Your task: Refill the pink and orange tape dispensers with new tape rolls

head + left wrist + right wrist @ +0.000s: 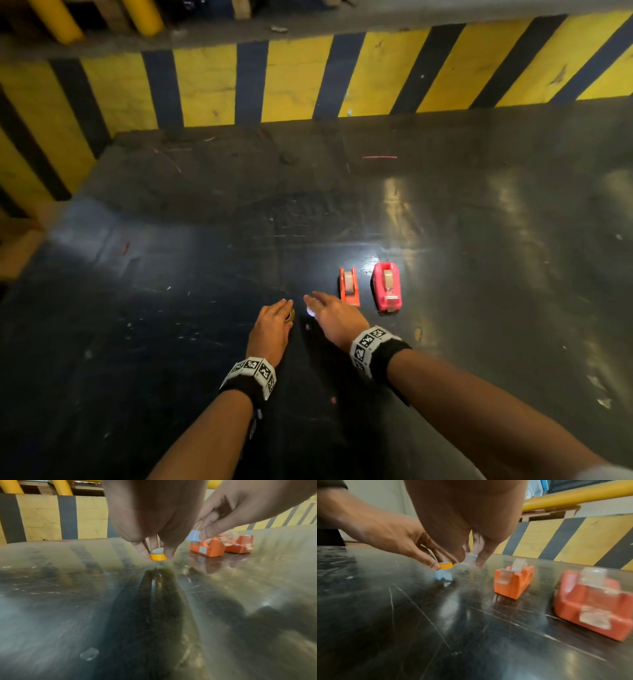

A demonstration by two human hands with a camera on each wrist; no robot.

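An orange tape dispenser (349, 287) and a pink tape dispenser (386, 286) stand side by side on the dark table (171, 308), each with a clear tape roll in it. Just left of them my left hand (274, 320) pinches a small orange ring-shaped core (158, 556) just above the surface. My right hand (329, 313) pinches a small pale blue ring-shaped core (193, 537) next to it. In the right wrist view the orange core (446, 565) and the pale blue core (470, 559) are almost touching, with the orange dispenser (513, 580) and pink dispenser (594, 605) to the right.
A yellow-and-black striped barrier (308, 78) runs along the table's far edge and left side. Yellow pipes (144, 17) stand behind it. Small scraps of clear tape (89, 653) lie on the table near me.
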